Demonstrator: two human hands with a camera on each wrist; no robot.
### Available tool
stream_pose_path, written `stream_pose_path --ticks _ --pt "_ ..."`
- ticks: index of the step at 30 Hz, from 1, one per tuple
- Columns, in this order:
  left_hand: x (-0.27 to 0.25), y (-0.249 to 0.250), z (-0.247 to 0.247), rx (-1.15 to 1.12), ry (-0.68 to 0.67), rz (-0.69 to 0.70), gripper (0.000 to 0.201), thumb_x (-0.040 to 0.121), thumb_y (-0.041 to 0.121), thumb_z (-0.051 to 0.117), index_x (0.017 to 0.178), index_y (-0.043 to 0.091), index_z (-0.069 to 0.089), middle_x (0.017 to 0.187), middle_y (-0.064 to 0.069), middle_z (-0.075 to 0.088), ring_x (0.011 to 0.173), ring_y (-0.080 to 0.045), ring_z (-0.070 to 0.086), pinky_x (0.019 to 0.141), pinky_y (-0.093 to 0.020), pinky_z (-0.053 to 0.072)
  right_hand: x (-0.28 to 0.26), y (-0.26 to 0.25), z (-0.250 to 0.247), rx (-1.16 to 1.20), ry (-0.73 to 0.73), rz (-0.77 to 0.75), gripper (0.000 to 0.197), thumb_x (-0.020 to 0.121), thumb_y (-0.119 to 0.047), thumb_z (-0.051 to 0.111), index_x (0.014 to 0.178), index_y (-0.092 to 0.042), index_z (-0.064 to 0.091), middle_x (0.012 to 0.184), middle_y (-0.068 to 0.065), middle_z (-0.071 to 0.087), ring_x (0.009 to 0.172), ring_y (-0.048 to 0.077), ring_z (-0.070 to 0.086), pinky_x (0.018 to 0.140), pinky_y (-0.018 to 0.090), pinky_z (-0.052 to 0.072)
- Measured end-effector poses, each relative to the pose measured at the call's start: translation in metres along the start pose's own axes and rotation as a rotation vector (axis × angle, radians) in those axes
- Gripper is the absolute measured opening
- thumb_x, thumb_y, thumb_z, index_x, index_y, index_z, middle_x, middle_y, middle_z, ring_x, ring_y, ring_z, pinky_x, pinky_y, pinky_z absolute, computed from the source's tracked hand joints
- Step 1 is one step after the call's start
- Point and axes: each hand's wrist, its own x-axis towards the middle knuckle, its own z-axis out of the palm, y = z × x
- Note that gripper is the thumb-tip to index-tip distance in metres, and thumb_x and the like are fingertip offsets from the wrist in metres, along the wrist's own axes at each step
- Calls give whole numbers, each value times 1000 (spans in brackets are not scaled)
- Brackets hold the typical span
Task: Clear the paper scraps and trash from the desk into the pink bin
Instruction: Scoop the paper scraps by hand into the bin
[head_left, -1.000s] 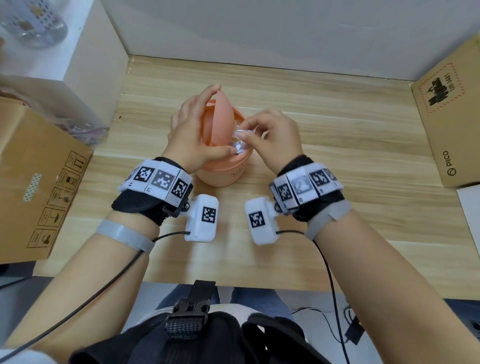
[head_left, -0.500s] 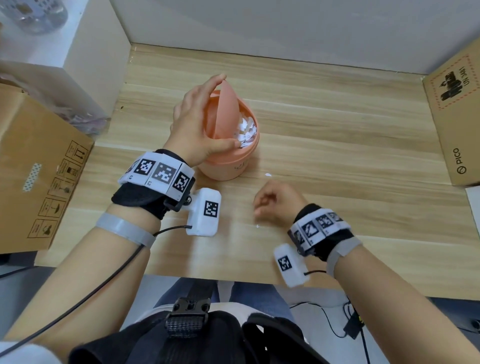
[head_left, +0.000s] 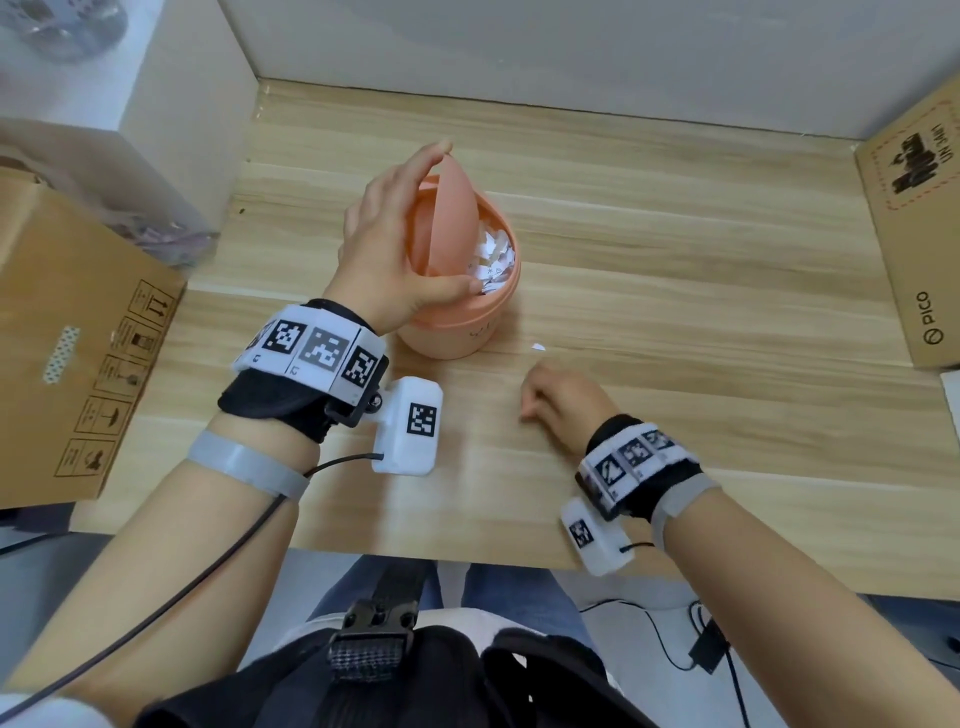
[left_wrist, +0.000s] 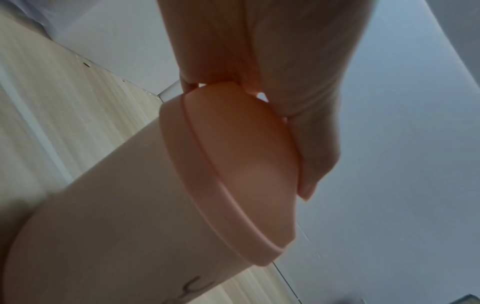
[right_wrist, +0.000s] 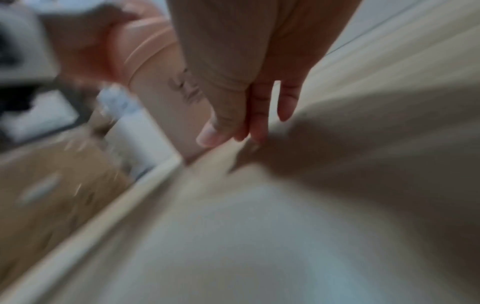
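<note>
Head view, left hand (head_left: 384, 249) first: fingers (head_left: 410, 176) straight and together along the smooth domed lid (head_left: 457, 208), propping it on edge, thumb on the rim of the pink bin (head_left: 457, 332) at mid-frame, heaped with torn white paper scraps (head_left: 496, 257). Right hand (head_left: 561, 405) lower right on the wood-grain surface (head_left: 675, 249), fingers curled, tips down, nothing visibly pinched. Nearly done, seemingly: one white scrap (head_left: 537, 347) left just beside the bin.

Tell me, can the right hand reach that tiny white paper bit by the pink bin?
Probably yes. The paper bit lies on bare desk just beyond the right hand, beside the pink bin, with nothing between them.
</note>
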Motion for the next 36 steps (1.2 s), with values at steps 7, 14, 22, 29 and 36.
stream_pose_path --ticks 7,14,22,29,36 --pt "1 -1 0 -9 -6 -1 96 48 50 70 127 61 17 144 1 30 130 -22 30 106 -37 26 44 9 -21 136 292 316 9 79 -4 60 79 -12 62 71 -4 59 66 10 51 66 19 36" --pt "3 -7 -7 3 23 -13 95 48 50 70 128 60 19 141 -1 33 128 -21 31 102 -31 24 47 4 -9 -264 166 206 22 79 11 44 92 -2 56 100 17 55 89 34 54 72 37 42" --pt "5 -5 -7 -13 80 -56 97 45 52 68 128 63 20 141 0 34 129 -21 32 106 -40 29 62 -51 -75 232 505 55 16 82 4 48 75 -9 55 81 6 55 78 18 48 66 24 35" --pt "10 -2 -9 -23 105 -71 95 44 53 65 127 63 20 141 2 35 128 -21 32 105 -43 29 82 -98 -110 76 390 -144 18 88 -17 52 91 -16 70 98 4 57 92 16 50 81 27 39" --pt "21 -7 -13 -23 129 -72 94 45 53 65 127 61 21 140 2 36 128 -23 33 106 -44 29 96 -86 -116 134 445 -166 31 88 -3 45 105 -17 68 103 4 67 91 10 58 82 13 42"
